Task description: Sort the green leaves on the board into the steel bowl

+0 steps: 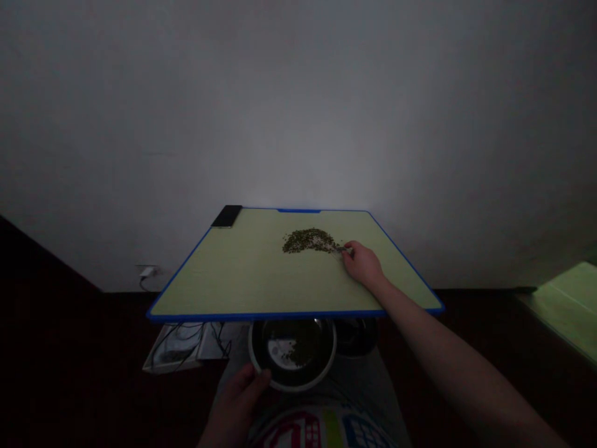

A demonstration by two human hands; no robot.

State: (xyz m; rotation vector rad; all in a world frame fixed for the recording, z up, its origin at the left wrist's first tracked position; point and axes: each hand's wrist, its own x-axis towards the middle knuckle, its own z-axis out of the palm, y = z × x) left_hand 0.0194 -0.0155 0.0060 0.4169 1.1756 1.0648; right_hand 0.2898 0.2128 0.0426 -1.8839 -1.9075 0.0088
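Note:
A pile of small dark green grains or seeds (303, 239) lies spread in an arc on the pale yellow-green board (261, 280). At the pile's right end, my right hand (361, 262) is closed in a pinch on a thin greyish tool (341, 249), too small and dim to name surely. Below the board's near edge, a round bowl (332, 358) with a light rim rests over my lap. Similar dark green bits lie inside it, mostly toward its right. My left hand (242, 389) grips the bowl's rim at the lower left, thumb on top.
A black phone (227, 216) lies at the board's far left corner. Beneath the board are a dark round container (357, 336) and a white box with cables (175, 348). A plain wall (298, 112) rises behind. Another pale surface (566, 305) stands at far right.

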